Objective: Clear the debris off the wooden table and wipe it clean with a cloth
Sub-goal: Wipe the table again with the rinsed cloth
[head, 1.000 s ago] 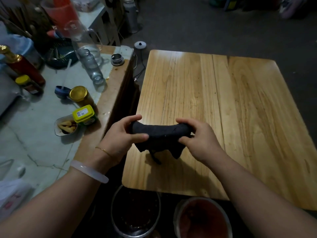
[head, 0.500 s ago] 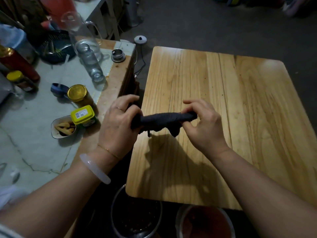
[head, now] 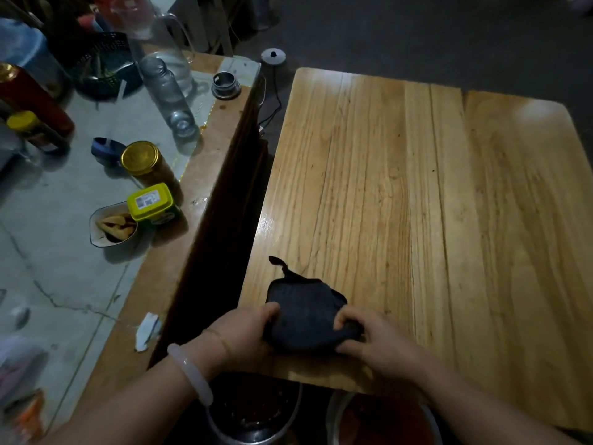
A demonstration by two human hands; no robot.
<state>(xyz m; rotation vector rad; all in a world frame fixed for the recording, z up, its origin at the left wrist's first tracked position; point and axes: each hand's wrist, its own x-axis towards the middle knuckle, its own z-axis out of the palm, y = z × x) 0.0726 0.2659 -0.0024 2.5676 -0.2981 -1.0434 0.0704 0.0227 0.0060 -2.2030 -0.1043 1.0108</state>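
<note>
Left hand and right hand grip the near edges of dark grey ribbed cloth, lying on pale plank-wood worktop by its front-left corner. Round steel bowl below front edge.

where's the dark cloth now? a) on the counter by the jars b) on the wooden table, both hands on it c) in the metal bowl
b: the dark cloth lies on the wooden table near its front edge, left hand and right hand gripping its sides.

Dim room — dark grey floor beyond, a cluttered pale-topped counter on the left
</note>
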